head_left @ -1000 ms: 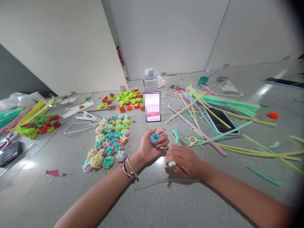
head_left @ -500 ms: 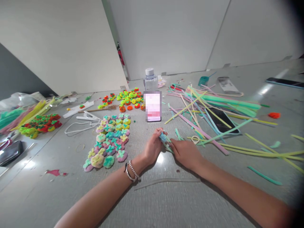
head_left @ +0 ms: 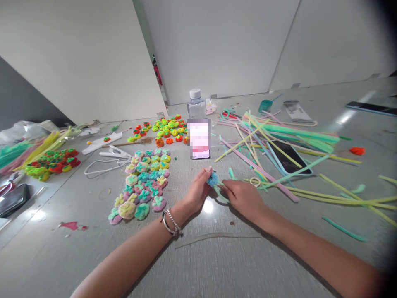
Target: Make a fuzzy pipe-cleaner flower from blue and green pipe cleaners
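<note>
Between the fingertips of my left hand (head_left: 200, 187) is a small fuzzy blue pipe-cleaner piece (head_left: 212, 179), held just above the table. My right hand (head_left: 243, 196) pinches a pale green pipe cleaner (head_left: 221, 196) that curves in a loop below the blue piece and runs up to it. Whether the green strip is fastened to the blue piece, I cannot tell. To the left of my hands lie rows of pastel pipe-cleaner flowers (head_left: 144, 177). A phone with a lit screen (head_left: 201, 154) stands beyond my fingers.
Loose pipe cleaners (head_left: 263, 167) spread over the right side, partly across a dark phone (head_left: 288, 158). Orange and yellow-green pieces (head_left: 169, 128) cluster at the back, near a clear bottle (head_left: 196, 106). A white corded tool (head_left: 114, 152) lies left. A thin grey strip (head_left: 217, 235) lies in front.
The blue piece has turned so its rounder side shows. The pale green pipe cleaner now bows out in a wider loop between my hands, and my right hand has shifted slightly.
</note>
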Demonstrator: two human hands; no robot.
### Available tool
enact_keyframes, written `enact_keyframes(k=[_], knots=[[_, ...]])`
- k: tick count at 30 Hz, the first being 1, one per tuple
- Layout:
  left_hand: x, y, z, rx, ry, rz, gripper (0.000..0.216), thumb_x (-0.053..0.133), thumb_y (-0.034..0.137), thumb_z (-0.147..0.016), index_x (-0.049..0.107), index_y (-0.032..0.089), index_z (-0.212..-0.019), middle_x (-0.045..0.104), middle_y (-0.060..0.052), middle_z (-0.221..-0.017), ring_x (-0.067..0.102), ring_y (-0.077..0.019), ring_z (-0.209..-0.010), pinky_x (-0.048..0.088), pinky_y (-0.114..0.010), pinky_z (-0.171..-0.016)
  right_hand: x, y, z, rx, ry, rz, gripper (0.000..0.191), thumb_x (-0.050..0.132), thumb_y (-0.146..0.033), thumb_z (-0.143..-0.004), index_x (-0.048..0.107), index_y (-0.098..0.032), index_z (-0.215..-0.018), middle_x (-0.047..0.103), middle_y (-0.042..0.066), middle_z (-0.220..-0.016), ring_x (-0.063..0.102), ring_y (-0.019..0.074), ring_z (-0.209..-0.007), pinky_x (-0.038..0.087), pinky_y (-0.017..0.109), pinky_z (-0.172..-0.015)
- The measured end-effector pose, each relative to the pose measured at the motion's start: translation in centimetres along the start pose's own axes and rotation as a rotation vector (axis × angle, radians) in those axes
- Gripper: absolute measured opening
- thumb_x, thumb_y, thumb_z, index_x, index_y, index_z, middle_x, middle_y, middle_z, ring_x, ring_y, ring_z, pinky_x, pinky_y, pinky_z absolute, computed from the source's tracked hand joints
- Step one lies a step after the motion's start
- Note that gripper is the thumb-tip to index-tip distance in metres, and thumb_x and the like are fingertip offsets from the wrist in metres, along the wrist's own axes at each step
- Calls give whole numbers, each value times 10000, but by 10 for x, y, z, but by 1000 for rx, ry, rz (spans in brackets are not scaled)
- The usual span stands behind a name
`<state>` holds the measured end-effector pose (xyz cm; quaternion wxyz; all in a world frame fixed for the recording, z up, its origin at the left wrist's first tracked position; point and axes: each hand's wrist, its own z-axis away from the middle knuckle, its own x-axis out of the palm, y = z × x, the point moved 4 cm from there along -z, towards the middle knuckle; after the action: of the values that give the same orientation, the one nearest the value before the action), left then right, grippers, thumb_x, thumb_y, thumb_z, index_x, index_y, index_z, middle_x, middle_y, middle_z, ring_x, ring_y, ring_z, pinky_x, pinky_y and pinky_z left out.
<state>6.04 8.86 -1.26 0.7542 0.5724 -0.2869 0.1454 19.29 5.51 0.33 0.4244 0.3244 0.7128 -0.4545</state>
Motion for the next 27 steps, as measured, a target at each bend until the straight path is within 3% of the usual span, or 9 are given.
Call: enact_keyframes(k=[8, 18, 27], knots=[[-5, -1, -5, -46, 56, 40, 312, 786, 381, -705, 576, 153, -749, 522, 52, -637, 483, -73, -545, 396, -189, -552, 2, -3, 0, -61, -58, -80, 258, 447, -254, -953, 588, -188, -747, 683, 32, -731, 615, 168, -660, 267, 265, -584], [5, 7, 3, -149, -33, 29, 235, 736, 297, -748, 567, 142, -695, 535, 33, -623, 492, -81, -523, 403, -210, -548, 3, -1, 1, -46, -52, -108, 262, 422, -269, -959, 603, -199, -783, 683, 26, -731, 613, 166, -643, 268, 266, -578], [-7, 3, -6, -88, 45, 51, 326, 752, 415, -741, 553, 158, -725, 526, 52, -605, 500, -83, -520, 403, -200, -526, 3, -4, 0, -37, -44, -45, 288, 442, -266, -952, 599, -194, -722, 699, 31, -701, 606, 164, -605, 250, 271, -563]])
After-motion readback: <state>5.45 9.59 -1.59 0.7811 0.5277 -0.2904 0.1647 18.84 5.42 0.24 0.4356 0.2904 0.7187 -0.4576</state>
